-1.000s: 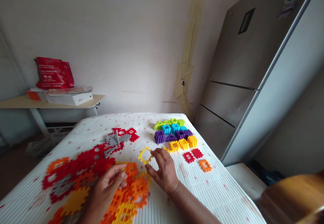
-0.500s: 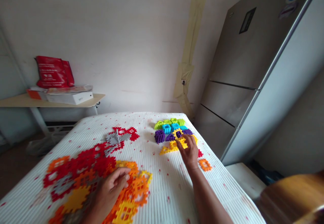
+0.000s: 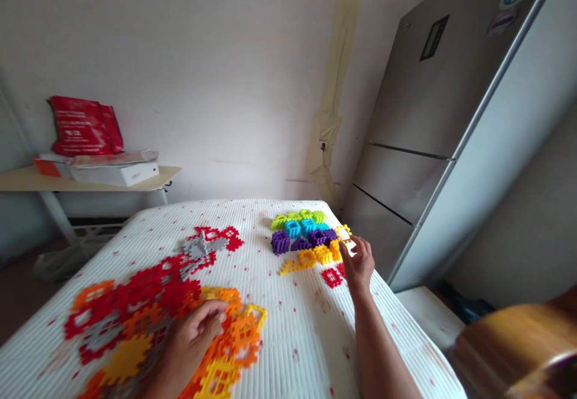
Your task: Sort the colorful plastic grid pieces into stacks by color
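Note:
In the head view, my right hand [image 3: 359, 264] pinches a yellow interlocking plastic piece [image 3: 344, 233] at the right edge of the table. Beside it stand rows of sorted pieces: yellow stacks [image 3: 323, 254], purple stacks [image 3: 280, 243], blue stacks [image 3: 293, 229] and green stacks [image 3: 297, 216]. Red square pieces [image 3: 332, 277] lie flat near my right wrist. My left hand [image 3: 196, 330] rests over a loose pile of orange pieces [image 3: 246, 330], its fingers curled in; what they hold, if anything, is hidden. A yellow window-shaped piece [image 3: 219, 380] lies at the pile's near edge.
Red pieces [image 3: 148, 282] and grey pieces [image 3: 198, 247] spread over the left of the table [image 3: 288, 339]. A refrigerator [image 3: 406, 122] stands close on the right. At the back left, a side table [image 3: 169, 175] carries a red bag [image 3: 83, 125] and a white box [image 3: 130, 173].
My right hand has moved right with the yellow piece, away from the yellow row, uncovering the red squares. The orange piece near my right wrist is now hidden. My left hand stays over the pile.

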Demonstrator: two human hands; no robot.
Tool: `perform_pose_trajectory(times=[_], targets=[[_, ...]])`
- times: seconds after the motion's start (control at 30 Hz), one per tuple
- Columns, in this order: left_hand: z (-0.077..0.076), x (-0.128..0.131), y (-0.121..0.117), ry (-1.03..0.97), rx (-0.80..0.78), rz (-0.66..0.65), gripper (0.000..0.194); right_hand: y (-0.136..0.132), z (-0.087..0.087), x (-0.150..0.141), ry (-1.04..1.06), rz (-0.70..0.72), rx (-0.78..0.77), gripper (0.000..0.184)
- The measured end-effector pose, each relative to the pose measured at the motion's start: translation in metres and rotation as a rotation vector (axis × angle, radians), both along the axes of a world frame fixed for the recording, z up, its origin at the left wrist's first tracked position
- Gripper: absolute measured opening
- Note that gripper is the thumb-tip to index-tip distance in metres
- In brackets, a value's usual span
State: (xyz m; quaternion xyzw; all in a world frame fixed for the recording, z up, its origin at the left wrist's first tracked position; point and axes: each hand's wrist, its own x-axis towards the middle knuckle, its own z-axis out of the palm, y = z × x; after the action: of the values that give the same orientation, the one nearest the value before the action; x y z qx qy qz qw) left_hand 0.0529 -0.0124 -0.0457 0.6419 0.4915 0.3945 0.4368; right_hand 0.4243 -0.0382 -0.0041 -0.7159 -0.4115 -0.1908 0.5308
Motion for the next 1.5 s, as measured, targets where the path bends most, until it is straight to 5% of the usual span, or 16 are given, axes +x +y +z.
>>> perform_pose_trajectory(times=[0.23,0.4,0.9,1.5], targets=[[-0.002,0.0,0.001,-0.011,0.017,-0.002,0.031,0.014,-0.013,-0.028,-0.196,0.072,-0.266,0.034],[0.004,0.002,-0.002,-0.005,0.037,0.004,0.028,0.017,-0.019,-0.039,-0.297,0.116,-0.322,0.029],[0.011,0.003,-0.003,0.012,0.003,-0.004,0.031,0.014,-0.016,-0.067,-0.305,0.024,-0.653,0.025],[0.021,0.005,-0.007,0.022,0.039,0.008,0.026,0.014,-0.017,-0.068,-0.328,0.033,-0.679,0.026]])
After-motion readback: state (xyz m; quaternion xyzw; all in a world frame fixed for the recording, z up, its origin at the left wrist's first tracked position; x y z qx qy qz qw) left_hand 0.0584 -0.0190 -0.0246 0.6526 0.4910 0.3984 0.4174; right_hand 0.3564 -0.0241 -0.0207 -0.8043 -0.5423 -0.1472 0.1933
